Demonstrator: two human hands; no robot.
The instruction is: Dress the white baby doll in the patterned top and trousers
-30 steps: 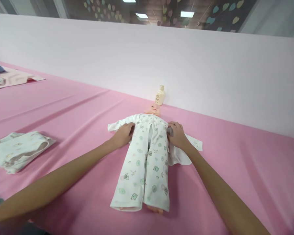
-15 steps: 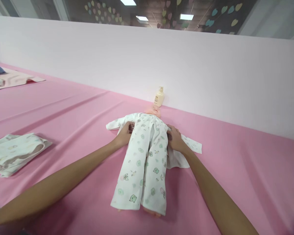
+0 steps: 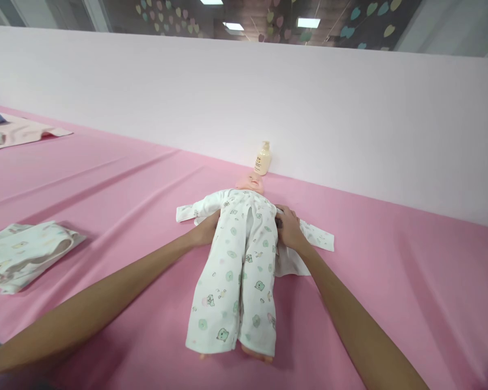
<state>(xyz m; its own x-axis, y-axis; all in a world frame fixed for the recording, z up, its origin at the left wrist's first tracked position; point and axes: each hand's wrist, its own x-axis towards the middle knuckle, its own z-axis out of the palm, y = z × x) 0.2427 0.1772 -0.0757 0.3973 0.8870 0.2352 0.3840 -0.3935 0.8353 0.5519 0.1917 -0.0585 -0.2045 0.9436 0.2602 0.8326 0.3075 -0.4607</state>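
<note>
Pink sheeting (image 3: 374,265) bears a clothed doll (image 3: 232,254), a pump bottle (image 3: 262,161), folded printed cloth (image 3: 28,252) and a paler mat (image 3: 26,130).

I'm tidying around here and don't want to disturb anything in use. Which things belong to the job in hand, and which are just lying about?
In use, judging by the hands:
doll, face up
printed trousers, between the left hand and right hand
white top, sleeves spread

Apparently just lying about:
pump bottle, beyond the doll's head
folded cloth, at left
pale pink mat, far left
</note>
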